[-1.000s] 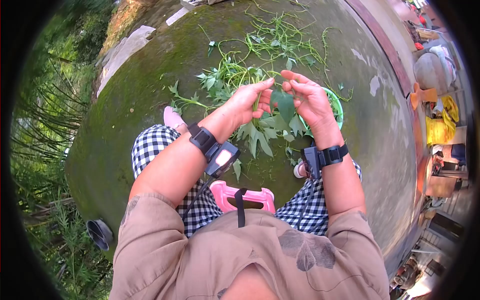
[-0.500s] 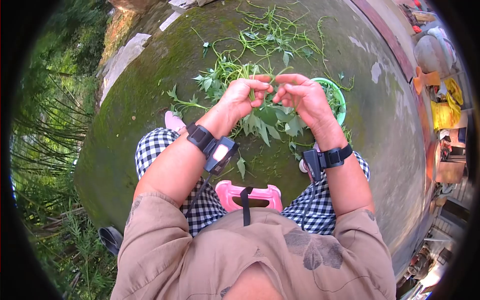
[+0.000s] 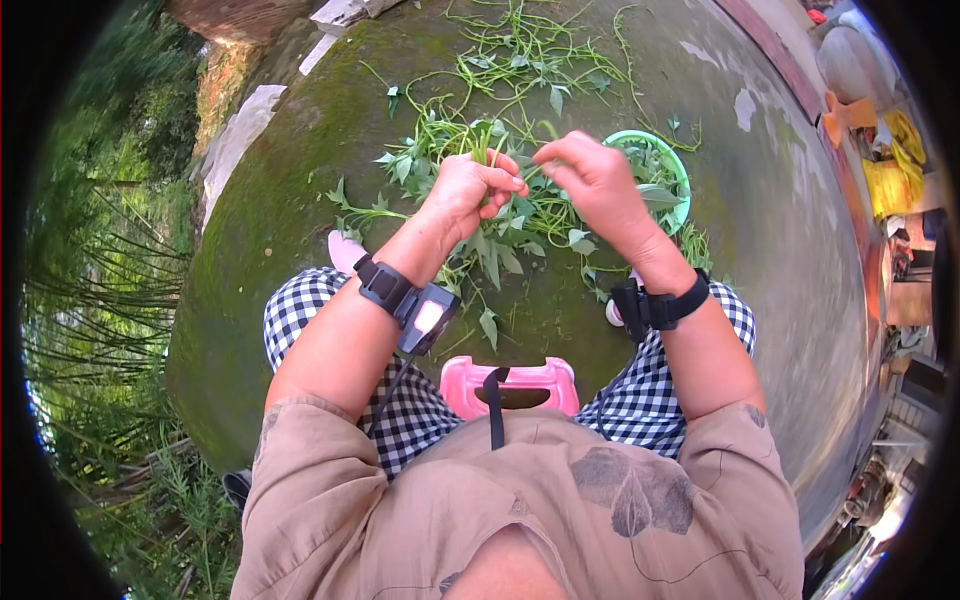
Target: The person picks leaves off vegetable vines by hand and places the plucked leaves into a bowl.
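Note:
My left hand is closed around a bunch of green leafy vine stems, whose leaves hang below the fingers. To its right, my right hand pinches a thin green stem close to the left fingertips; the fingers are slightly blurred. Under and beyond both hands lies a heap of leafy vines on the ground. Just right of my right hand is a light-green rimmed basket holding picked leaves, with one broad leaf on its near side.
Long, mostly bare vines lie tangled farther out on the mossy concrete. A pink plastic stool shows between my knees. Dense plants border the left, and household items with a yellow bag stand at the far right.
My right hand has drawn slightly away from my left, which keeps the bunch. A broad leaf under the hands is gone from there, and one now shows in the basket. The view shifted slightly.

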Demonstrator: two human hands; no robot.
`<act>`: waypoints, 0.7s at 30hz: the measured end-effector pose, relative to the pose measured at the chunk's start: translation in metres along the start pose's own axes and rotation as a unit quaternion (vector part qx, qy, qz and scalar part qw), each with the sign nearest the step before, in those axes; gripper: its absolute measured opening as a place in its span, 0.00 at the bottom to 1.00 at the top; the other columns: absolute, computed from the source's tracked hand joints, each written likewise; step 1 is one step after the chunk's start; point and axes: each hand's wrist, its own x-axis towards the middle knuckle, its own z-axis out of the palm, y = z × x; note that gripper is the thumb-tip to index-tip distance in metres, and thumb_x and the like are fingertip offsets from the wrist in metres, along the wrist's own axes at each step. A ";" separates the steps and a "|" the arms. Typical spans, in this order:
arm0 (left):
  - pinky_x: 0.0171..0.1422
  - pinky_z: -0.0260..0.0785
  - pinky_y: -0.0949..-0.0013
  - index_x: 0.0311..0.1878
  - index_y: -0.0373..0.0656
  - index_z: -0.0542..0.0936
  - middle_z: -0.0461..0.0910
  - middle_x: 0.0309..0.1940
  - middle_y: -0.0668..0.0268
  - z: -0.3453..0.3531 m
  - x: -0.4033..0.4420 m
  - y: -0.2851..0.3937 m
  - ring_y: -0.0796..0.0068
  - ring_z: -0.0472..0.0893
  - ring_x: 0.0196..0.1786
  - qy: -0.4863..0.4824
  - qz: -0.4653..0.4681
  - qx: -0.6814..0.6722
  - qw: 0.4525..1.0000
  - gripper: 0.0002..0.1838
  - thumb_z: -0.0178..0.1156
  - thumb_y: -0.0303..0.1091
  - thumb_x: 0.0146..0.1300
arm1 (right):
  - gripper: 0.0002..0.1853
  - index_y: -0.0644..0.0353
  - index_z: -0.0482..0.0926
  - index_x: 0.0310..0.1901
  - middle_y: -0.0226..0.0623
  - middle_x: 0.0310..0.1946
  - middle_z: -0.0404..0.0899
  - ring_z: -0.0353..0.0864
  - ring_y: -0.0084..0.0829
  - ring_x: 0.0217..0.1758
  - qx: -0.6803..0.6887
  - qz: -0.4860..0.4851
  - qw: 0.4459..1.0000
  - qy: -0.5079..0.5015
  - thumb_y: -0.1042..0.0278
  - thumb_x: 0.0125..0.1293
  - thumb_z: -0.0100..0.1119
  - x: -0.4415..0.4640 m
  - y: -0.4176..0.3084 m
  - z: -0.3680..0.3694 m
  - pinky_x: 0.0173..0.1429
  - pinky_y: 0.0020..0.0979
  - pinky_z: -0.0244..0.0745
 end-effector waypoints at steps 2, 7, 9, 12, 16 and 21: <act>0.18 0.58 0.78 0.36 0.37 0.76 0.82 0.28 0.53 0.002 -0.001 -0.003 0.80 0.72 0.18 -0.015 -0.002 0.006 1.000 0.08 0.63 0.19 0.53 | 0.05 0.52 0.81 0.37 0.34 0.32 0.80 0.83 0.39 0.30 -0.113 0.013 0.993 -0.043 0.71 0.61 0.57 -0.011 -0.002 0.008 0.34 0.39 0.77; 0.18 0.57 0.80 0.37 0.36 0.77 0.82 0.27 0.54 0.005 -0.003 -0.005 0.82 0.72 0.18 -0.024 -0.014 0.005 1.000 0.08 0.63 0.19 0.53 | 0.07 0.52 0.80 0.35 0.32 0.33 0.79 0.82 0.39 0.33 -0.150 0.007 0.986 -0.074 0.74 0.54 0.59 -0.020 0.007 0.012 0.34 0.38 0.76; 0.17 0.57 0.80 0.36 0.36 0.79 0.81 0.25 0.57 0.005 -0.002 -0.007 0.83 0.71 0.18 -0.016 -0.035 0.026 0.999 0.06 0.64 0.21 0.53 | 0.06 0.52 0.80 0.35 0.31 0.32 0.79 0.82 0.39 0.33 -0.161 0.006 0.983 -0.083 0.74 0.55 0.59 -0.023 0.009 0.011 0.34 0.38 0.76; 0.17 0.56 0.79 0.32 0.37 0.80 0.80 0.23 0.63 0.008 -0.005 -0.014 0.85 0.71 0.18 0.005 -0.030 0.119 0.992 0.04 0.65 0.24 0.53 | 0.05 0.52 0.80 0.33 0.32 0.31 0.78 0.81 0.40 0.31 -0.198 0.003 0.975 -0.102 0.73 0.54 0.59 -0.027 0.011 0.009 0.32 0.39 0.76; 0.16 0.55 0.79 0.26 0.40 0.81 0.78 0.19 0.71 0.012 -0.004 -0.022 0.87 0.69 0.16 0.015 -0.013 0.210 0.978 0.04 0.66 0.29 0.53 | 0.03 0.53 0.78 0.30 0.33 0.29 0.77 0.81 0.41 0.28 -0.230 -0.007 0.967 -0.113 0.73 0.54 0.59 -0.031 0.005 0.009 0.30 0.41 0.75; 0.19 0.56 0.78 0.26 0.41 0.81 0.77 0.17 0.72 0.016 -0.004 -0.026 0.87 0.68 0.17 -0.012 0.033 0.272 0.962 0.05 0.64 0.30 0.54 | 0.00 0.55 0.77 0.28 0.36 0.28 0.77 0.81 0.43 0.27 -0.273 0.012 0.955 -0.118 0.72 0.54 0.58 -0.032 -0.004 0.010 0.30 0.42 0.75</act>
